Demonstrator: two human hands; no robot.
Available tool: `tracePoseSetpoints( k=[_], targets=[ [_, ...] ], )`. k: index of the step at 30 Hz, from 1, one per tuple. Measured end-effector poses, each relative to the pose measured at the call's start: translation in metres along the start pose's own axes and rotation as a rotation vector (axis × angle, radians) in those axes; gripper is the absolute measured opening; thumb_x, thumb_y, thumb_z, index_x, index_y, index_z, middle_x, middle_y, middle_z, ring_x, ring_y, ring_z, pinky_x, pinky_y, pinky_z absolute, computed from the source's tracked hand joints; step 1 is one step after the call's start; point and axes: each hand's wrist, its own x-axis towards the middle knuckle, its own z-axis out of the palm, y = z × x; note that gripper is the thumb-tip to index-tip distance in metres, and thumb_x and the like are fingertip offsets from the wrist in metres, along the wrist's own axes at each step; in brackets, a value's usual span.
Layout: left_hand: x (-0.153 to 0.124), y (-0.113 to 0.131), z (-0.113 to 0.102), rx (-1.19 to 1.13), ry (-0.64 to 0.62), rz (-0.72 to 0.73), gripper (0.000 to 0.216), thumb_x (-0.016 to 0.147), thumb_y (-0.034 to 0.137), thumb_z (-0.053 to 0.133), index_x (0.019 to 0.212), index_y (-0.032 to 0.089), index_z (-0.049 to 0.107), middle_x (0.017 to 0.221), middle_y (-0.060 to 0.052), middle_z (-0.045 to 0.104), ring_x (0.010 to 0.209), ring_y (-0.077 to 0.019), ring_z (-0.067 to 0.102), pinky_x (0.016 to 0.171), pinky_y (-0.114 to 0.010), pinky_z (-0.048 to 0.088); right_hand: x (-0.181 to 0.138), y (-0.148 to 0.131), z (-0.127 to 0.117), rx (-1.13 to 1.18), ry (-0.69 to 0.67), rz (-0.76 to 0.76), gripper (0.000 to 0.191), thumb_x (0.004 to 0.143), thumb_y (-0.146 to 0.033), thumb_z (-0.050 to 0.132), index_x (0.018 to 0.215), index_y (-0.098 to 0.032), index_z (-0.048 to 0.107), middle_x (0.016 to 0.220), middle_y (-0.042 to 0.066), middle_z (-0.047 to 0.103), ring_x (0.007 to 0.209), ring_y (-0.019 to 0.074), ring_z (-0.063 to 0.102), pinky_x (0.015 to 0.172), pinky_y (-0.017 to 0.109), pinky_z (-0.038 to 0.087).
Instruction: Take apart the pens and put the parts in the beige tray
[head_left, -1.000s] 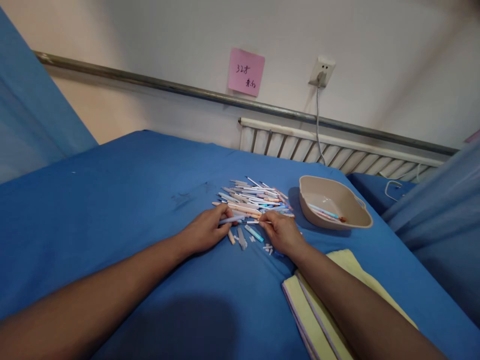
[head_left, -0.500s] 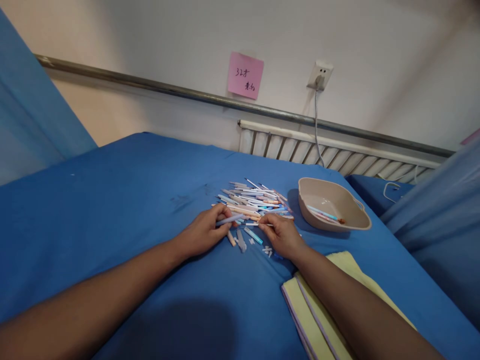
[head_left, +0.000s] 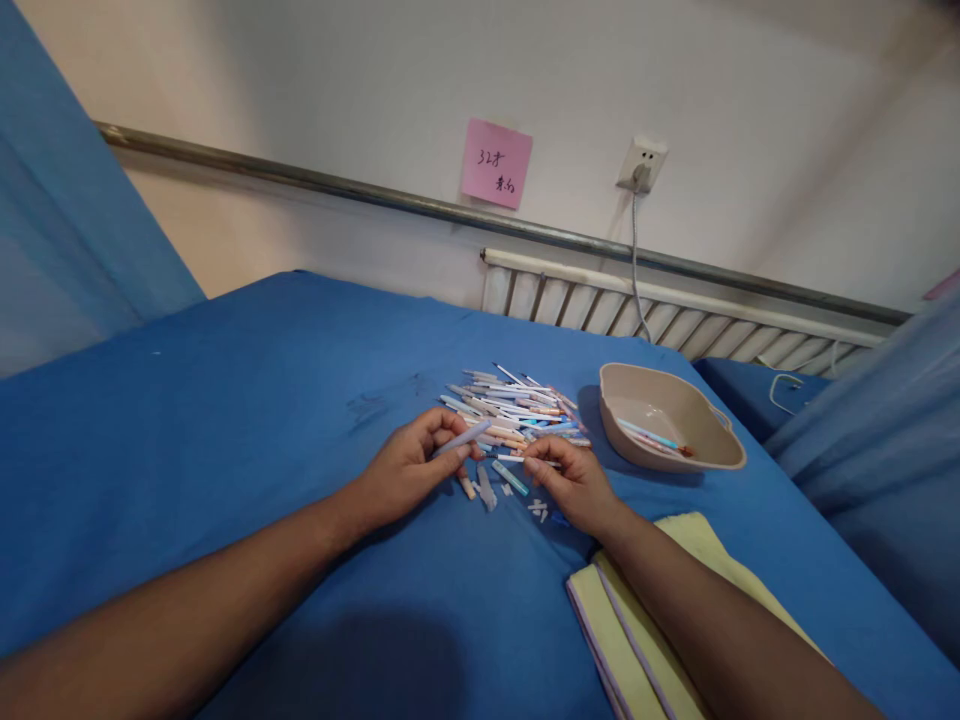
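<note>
1. In the left hand [head_left: 412,460], holding a smooth pale-lavender plastic pen barrel [head_left: 466,438], thumb and fingers pinched narrow about it.
2. In the right hand [head_left: 576,480], nipping a slim white pen-like rod [head_left: 510,458] between thumb and fingertips.
3. Held close together, just on the near side of a tangled heap of white and pastel pens [head_left: 510,400], over a blue cloth [head_left: 300,380]; probably pinched lightly for fine control.
4. With the barrel, slanting along its long axis from the left palm up rightward, far end pointing away.
5. With the rod, lying nearly level, crosswise, dark-looking end pointing left.
6. Between the hands, can see a short teal tube [head_left: 510,477] loose on the cloth.
7. Right of the heap, noted a rounded beige plastic tub [head_left: 652,390] with a few slim pens [head_left: 652,437] inside, perhaps placed there for easy reach.
</note>
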Motion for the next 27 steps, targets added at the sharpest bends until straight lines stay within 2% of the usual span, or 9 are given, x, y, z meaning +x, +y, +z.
tracePoseSetpoints(
  k=[9, 13, 18, 23, 27],
  targets=[
    [0.008, -0.006, -0.007, -0.074, 0.007, -0.093, 0.025, 0.081, 0.035, 0.060, 0.095, 0.015, 0.058, 0.093, -0.006, 0.066, 0.064, -0.0097, 0.057, 0.059, -0.024, 0.046, -0.001, -0.003, 0.000, 0.213, 0.050, 0.073, 0.024, 0.080, -0.044, 0.056, 0.078, -0.019, 0.056, 0.066, -0.001, 0.057, 0.058, 0.0115, 0.052, 0.058, 0.024, 0.044],
    [0.010, -0.006, -0.009, -0.284, 0.026, -0.235, 0.022, 0.086, 0.034, 0.054, 0.094, 0.014, 0.058, 0.099, -0.010, 0.067, 0.072, -0.0123, 0.062, 0.060, -0.023, 0.047, 0.000, -0.001, -0.002, 0.230, 0.061, 0.093, 0.026, 0.080, -0.045, 0.057, 0.078, -0.019, 0.057, 0.067, 0.000, 0.057, 0.058, 0.0116, 0.051, 0.059, 0.024, 0.044],
    [0.009, -0.005, -0.010, -0.519, 0.008, -0.347, 0.017, 0.087, 0.028, 0.056, 0.097, 0.014, 0.055, 0.103, -0.011, 0.067, 0.077, -0.0139, 0.066, 0.067, -0.025, 0.053, -0.001, 0.001, -0.004, 0.257, 0.060, 0.099, 0.027, 0.079, -0.046, 0.058, 0.076, -0.019, 0.057, 0.066, -0.001, 0.057, 0.058, 0.0116, 0.051, 0.058, 0.024, 0.043],
    [0.010, -0.007, -0.012, -0.607, 0.009, -0.379, 0.013, 0.083, 0.020, 0.061, 0.092, 0.013, 0.055, 0.095, -0.010, 0.069, 0.073, -0.0139, 0.068, 0.058, -0.020, 0.055, -0.001, 0.003, -0.004, 0.272, 0.057, 0.111, 0.029, 0.078, -0.048, 0.059, 0.077, -0.019, 0.057, 0.066, 0.000, 0.057, 0.058, 0.0116, 0.050, 0.058, 0.024, 0.042],
    [0.012, -0.006, -0.014, -0.716, 0.066, -0.408, 0.005, 0.086, 0.014, 0.056, 0.091, 0.012, 0.054, 0.094, -0.009, 0.069, 0.069, -0.0143, 0.069, 0.055, -0.020, 0.056, -0.001, 0.007, -0.004, 0.297, 0.054, 0.105, 0.027, 0.079, -0.045, 0.060, 0.077, -0.018, 0.058, 0.066, -0.001, 0.057, 0.058, 0.0109, 0.050, 0.057, 0.023, 0.041]
  ],
)
